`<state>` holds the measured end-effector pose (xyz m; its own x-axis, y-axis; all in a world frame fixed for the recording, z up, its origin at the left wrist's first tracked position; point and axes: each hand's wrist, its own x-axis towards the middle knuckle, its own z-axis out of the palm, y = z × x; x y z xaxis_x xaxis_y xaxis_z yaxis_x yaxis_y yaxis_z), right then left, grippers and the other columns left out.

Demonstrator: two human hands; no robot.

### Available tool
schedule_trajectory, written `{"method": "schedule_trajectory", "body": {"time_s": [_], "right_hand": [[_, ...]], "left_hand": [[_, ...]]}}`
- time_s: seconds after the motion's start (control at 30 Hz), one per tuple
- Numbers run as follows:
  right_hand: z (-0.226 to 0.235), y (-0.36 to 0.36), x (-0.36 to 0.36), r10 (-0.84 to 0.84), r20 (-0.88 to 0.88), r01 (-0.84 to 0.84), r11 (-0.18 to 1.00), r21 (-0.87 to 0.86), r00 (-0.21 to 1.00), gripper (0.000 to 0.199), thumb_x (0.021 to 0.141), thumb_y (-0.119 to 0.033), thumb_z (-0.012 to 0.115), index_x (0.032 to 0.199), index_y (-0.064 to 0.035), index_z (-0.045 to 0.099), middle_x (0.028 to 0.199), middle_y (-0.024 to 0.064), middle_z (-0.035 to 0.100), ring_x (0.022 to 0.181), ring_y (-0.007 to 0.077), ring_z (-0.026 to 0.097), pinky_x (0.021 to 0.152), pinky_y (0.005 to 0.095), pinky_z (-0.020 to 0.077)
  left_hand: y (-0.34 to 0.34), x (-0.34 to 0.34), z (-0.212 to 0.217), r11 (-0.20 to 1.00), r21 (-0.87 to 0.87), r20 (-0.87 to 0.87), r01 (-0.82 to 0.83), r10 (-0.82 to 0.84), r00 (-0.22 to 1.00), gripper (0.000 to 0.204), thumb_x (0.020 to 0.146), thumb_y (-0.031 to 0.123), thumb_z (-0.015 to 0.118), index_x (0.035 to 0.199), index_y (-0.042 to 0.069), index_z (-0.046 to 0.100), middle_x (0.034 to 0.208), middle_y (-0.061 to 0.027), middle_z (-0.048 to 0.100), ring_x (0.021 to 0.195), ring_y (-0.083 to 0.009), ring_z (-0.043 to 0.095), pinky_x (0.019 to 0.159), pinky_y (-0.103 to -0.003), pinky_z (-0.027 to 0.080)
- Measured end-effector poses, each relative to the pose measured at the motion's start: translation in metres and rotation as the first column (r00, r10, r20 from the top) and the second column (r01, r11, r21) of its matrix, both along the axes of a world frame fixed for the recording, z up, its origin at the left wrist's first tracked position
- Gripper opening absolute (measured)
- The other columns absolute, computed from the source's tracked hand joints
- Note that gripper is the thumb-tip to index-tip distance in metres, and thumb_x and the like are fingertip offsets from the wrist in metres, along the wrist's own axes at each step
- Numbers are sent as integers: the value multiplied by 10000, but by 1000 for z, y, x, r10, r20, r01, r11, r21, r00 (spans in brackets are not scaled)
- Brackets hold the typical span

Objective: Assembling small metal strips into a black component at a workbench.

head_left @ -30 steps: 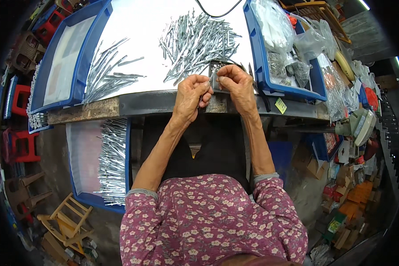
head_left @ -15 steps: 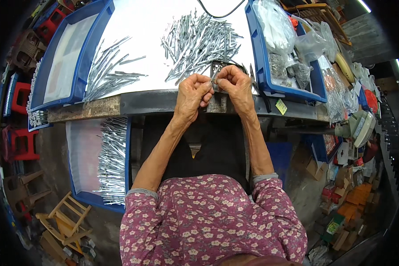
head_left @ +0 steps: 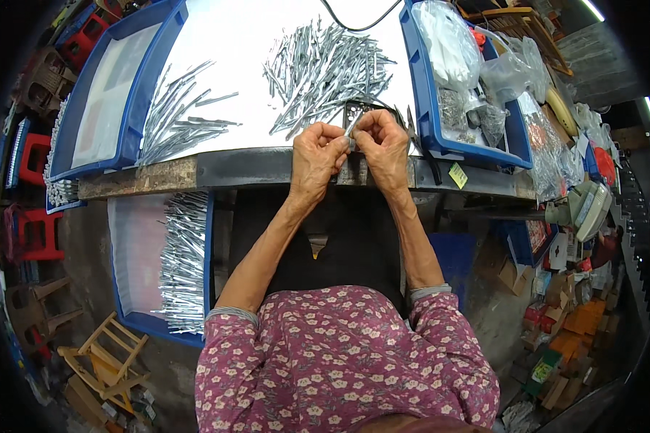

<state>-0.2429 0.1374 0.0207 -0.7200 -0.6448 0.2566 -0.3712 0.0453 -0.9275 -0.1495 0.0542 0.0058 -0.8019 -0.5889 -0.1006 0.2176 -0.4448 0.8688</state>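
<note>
At the table's front edge, my left hand (head_left: 314, 156) and my right hand (head_left: 384, 148) are close together, thumbs and fingers pinched. Between them a thin silver metal strip (head_left: 353, 124) slants up and away; both hands grip its lower part, and the fingers hide its near end. Just beyond the hands lies a large heap of similar metal strips (head_left: 325, 68) on the white tabletop (head_left: 242, 43). A smaller pile of strips (head_left: 173, 119) lies farther left. Behind my fingertips a small dark perforated piece (head_left: 354, 108) is partly covered.
A blue tray (head_left: 133, 108) lined in white stands on the left, and a blue bin (head_left: 430, 115) of plastic bags and small parts on the right. Below the table edge, another blue crate (head_left: 209, 267) holds many strips. Pliers-like handles (head_left: 410, 124) lie beside my right hand.
The hands have shifted slightly, and the silver strip now shows clearly, pointing up between the fingertips. The heaps and trays stay where they were.
</note>
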Motion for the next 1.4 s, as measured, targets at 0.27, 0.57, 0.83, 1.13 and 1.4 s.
{"method": "schedule_trajectory", "body": {"time_s": [0.27,0.57,0.83,1.13,1.4], "right_hand": [[-5,1,0,27,227,6,990,-144,973,96,751,30,565,816,0,501,719,25,551,608,57,530,558,174,445],[15,4,6,145,550,0,967,-256,823,279,759,-1,513,1009,62,407,796,124,593,653,147,572,662,252,497],[25,12,4,201,664,0,957,-289,720,361,742,-6,512,1076,78,404,866,159,604,707,160,577,704,277,505],[-1,8,-33,-65,-70,77,980,184,995,208,782,-58,522,957,55,535,770,75,606,625,96,515,573,222,430],[-24,-14,-37,20,-596,141,965,222,803,102,745,-69,581,828,-11,592,751,124,584,661,251,583,605,332,450]], "left_hand": [[3,-1,7,990,-136,-10,-30,29,1000,61,803,22,566,829,-27,542,651,-26,543,493,-29,439,421,-157,333],[-1,-3,2,791,-588,-9,-170,204,979,37,783,0,547,772,-36,553,664,-44,576,584,-78,514,531,-217,417],[0,-3,-2,674,-721,29,-160,260,965,35,783,10,544,783,-26,541,642,-40,543,575,-85,501,516,-232,406],[-3,7,8,996,-93,39,-2,6,999,128,848,85,524,919,-21,520,663,-34,540,486,-29,435,386,-142,313],[-8,12,2,997,-65,31,-35,37,999,160,848,118,546,911,-26,521,657,-31,539,467,-22,400,386,-145,292]]}}
